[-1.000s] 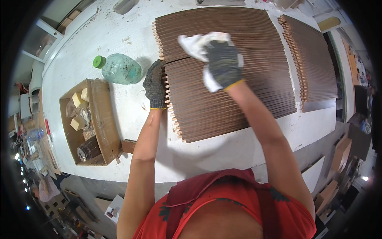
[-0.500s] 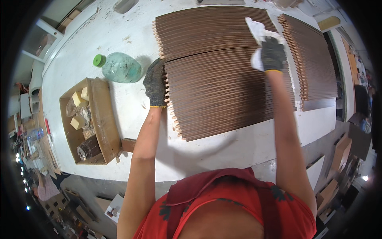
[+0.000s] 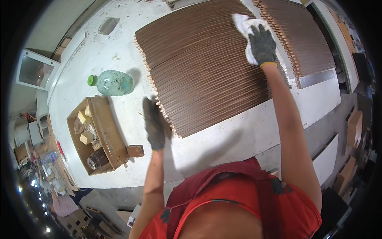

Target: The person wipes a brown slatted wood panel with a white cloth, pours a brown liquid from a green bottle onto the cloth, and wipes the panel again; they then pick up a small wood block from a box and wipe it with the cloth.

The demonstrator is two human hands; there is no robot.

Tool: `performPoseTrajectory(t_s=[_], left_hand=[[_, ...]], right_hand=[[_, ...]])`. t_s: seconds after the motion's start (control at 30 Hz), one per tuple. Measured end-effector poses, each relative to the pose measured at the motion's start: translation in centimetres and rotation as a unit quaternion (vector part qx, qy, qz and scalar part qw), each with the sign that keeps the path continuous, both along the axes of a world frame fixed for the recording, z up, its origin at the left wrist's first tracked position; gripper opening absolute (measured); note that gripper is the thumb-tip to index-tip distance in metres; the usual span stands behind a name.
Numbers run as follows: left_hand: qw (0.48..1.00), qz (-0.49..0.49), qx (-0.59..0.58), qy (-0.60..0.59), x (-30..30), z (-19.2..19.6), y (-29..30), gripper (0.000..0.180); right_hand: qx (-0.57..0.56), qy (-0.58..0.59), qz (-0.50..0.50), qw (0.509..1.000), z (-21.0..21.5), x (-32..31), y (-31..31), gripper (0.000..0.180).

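A wide row of dark brown wooden strips (image 3: 199, 71) with light round pegs at their ends lies side by side on the white table (image 3: 207, 147). At the row's far right, my right hand (image 3: 262, 46), in a dark knit glove, holds a white cloth (image 3: 240, 23) against the strips. The fingers bend over the cloth, and its folds stick out around them. My left hand (image 3: 154, 125), gloved too, is just left of the pegged ends near the front corner. Its fingers are stretched out, blurred and holding nothing; whether it touches the pegs I cannot tell.
On the left stand a cardboard box (image 3: 115, 137) with yellowish blocks and a brown cylinder, and a green-capped plastic bottle (image 3: 115, 83) lying down. A small brown block (image 3: 135, 150) is beside the box. A second stack of strips (image 3: 304, 40) lies on the right.
My left hand has come toward me along the pegged ends and away from them. The dark gap across the strips has narrowed. My right hand stays on the cloth; the view has shifted.
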State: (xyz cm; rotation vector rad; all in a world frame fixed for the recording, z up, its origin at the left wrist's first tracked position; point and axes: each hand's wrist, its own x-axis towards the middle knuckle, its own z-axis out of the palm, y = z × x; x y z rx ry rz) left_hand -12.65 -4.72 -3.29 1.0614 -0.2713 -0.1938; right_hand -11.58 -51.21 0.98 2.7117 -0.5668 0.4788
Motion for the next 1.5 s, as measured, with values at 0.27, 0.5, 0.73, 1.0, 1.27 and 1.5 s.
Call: performPoseTrajectory(t_s=[0.27, 0.5, 0.73, 1.0, 1.27, 1.5], left_hand=[[0.836, 0.014, 0.491, -0.244, -5.4, 3.3, -1.6, 0.138], [0.801, 0.007, 0.536, -0.265, -4.8, 1.9, -0.8, 0.141], [0.805, 0.015, 0.525, -0.276, -4.8, 2.0, -2.0, 0.143], [0.790, 0.029, 0.538, -0.291, -4.6, 1.7, -0.9, 0.143], [0.797, 0.022, 0.521, -0.303, -4.5, 1.5, -1.9, 0.142], [0.851, 0.022, 0.479, -0.212, -4.9, 1.4, -1.3, 0.142]], right_hand=[[0.365, -0.221, 0.299, 0.854, -5.0, 1.4, 18.7, 0.033], [0.253, -0.093, 0.300, 0.915, -1.9, -1.4, 18.6, 0.038], [0.042, -0.074, -0.066, 0.994, -0.7, 1.8, -1.7, 0.035], [0.379, -0.175, 0.311, 0.854, -1.5, -1.9, 17.2, 0.025], [0.147, -0.047, -0.129, 0.980, -0.1, 2.4, -2.1, 0.046], [0.247, -0.124, 0.300, 0.913, -0.1, -7.2, 23.3, 0.031]])
